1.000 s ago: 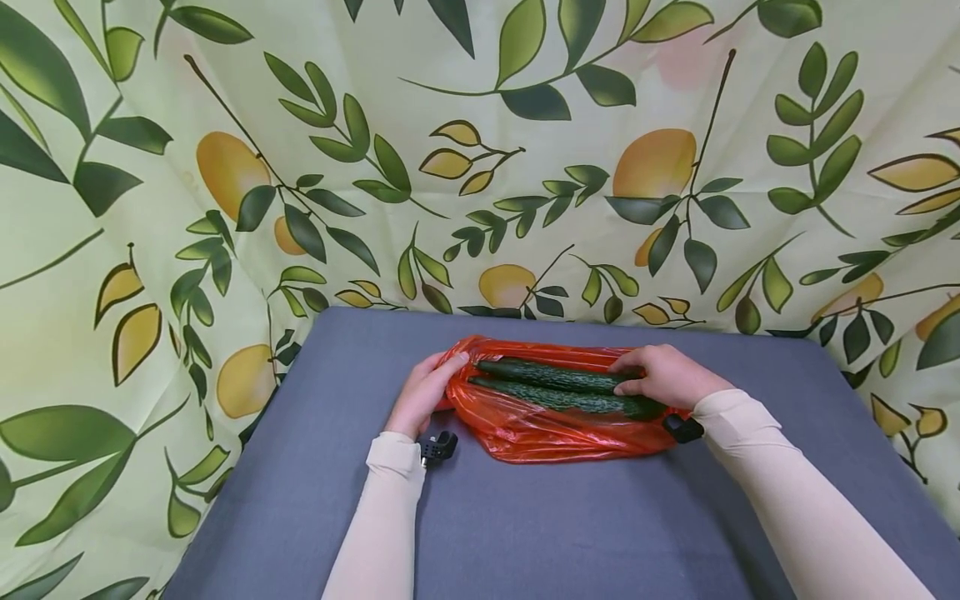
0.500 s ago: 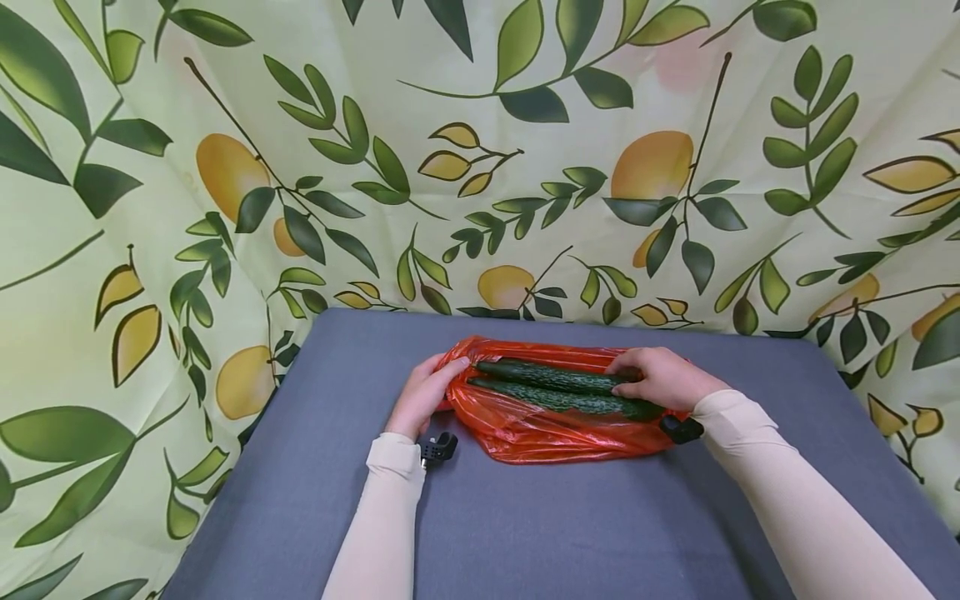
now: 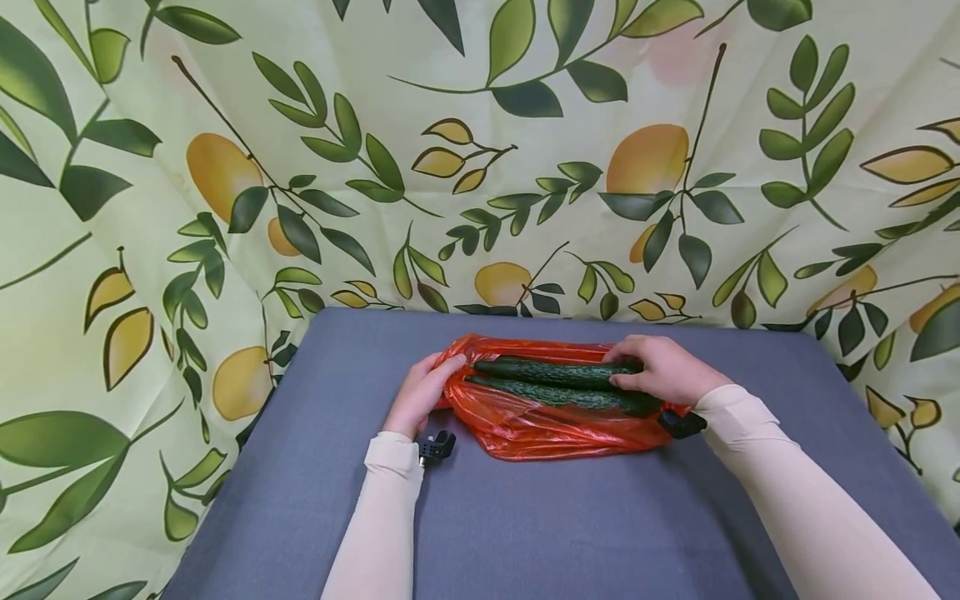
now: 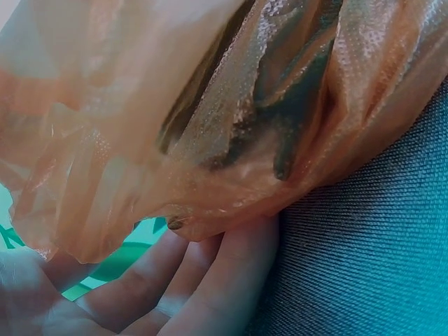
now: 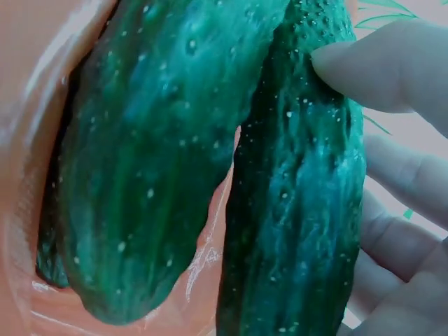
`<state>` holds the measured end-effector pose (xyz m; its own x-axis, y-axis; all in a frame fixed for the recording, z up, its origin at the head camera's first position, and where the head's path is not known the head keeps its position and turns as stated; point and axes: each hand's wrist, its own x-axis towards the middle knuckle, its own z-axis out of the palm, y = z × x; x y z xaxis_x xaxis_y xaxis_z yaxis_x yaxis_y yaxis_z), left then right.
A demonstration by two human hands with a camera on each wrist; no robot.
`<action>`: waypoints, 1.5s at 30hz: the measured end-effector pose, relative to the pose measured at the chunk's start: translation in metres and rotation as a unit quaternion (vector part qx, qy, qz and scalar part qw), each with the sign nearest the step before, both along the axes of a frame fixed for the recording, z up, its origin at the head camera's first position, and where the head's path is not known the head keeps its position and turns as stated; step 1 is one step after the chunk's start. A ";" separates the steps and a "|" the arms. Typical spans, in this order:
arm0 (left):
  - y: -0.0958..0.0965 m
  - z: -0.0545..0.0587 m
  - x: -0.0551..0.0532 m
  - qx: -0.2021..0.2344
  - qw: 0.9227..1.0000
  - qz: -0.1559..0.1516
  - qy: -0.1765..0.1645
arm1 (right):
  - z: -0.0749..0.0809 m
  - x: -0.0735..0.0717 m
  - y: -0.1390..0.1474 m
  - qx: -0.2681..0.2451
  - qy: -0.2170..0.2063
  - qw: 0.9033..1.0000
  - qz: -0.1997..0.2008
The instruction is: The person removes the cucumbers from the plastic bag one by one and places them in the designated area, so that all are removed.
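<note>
Two long, dark green, bumpy cucumbers lie side by side, the far cucumber (image 3: pixel 551 371) and the near cucumber (image 3: pixel 555 393), on and partly inside a thin red plastic bag (image 3: pixel 525 437). My left hand (image 3: pixel 423 392) pinches the bag's left end; in the left wrist view, fingers (image 4: pixel 241 273) sit under the crumpled plastic (image 4: pixel 91 161). My right hand (image 3: pixel 663 367) grips the far cucumber near its right end, thumb (image 5: pixel 378 66) on one side and fingers on the other. In the right wrist view, a dark green edge shows behind the near cucumber (image 5: pixel 154 175).
The bag lies on a table with a grey-blue cloth (image 3: pixel 525 533). Behind and at the sides hangs a pale curtain (image 3: pixel 465 242) printed with leaves and fruit. A small black device (image 3: pixel 437 448) is on the left wrist, another (image 3: pixel 682 423) on the right.
My right hand has risen slightly with the right end of the far cucumber. My left hand keeps its hold on the bag. The head view has shifted a little.
</note>
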<state>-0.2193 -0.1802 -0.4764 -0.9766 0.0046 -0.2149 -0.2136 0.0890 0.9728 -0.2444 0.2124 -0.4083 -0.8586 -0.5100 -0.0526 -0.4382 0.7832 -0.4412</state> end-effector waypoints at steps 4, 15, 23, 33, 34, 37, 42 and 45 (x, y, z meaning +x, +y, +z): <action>0.002 0.001 0.001 0.000 1.000 -0.005 0.000 | 0.000 0.006 0.004 -0.006 0.003 1.000 -0.008; 0.001 -0.005 0.004 0.001 1.000 -0.008 -0.008 | 0.007 0.037 0.024 -0.034 0.025 0.999 -0.033; -0.004 -0.007 0.006 0.003 1.000 -0.005 -0.013 | 0.016 0.075 0.036 -0.045 0.048 0.996 -0.051; -0.011 -0.002 0.002 0.026 0.999 0.000 -0.021 | -0.007 0.120 0.028 -0.078 0.073 0.994 -0.017; -0.011 -0.002 0.001 0.028 0.999 -0.002 -0.021 | -0.011 0.123 0.026 -0.081 0.070 0.994 -0.013; -0.010 -0.001 -0.001 0.028 0.999 -0.006 -0.022 | -0.023 0.130 0.022 -0.089 0.059 0.994 -0.001; -0.004 -0.001 -0.002 0.025 0.999 -0.008 -0.021 | -0.039 0.136 0.019 -0.093 0.034 0.995 0.009; 0.001 -0.001 -0.001 0.028 0.999 -0.012 -0.021 | -0.045 0.139 0.019 -0.095 0.024 0.995 0.005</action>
<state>-0.2200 -0.1788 -0.4771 -0.9661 0.0417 -0.2548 -0.2532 0.0394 0.9666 -0.1053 0.2319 -0.4531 -0.8528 -0.5150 0.0872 -0.4696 0.6829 -0.5595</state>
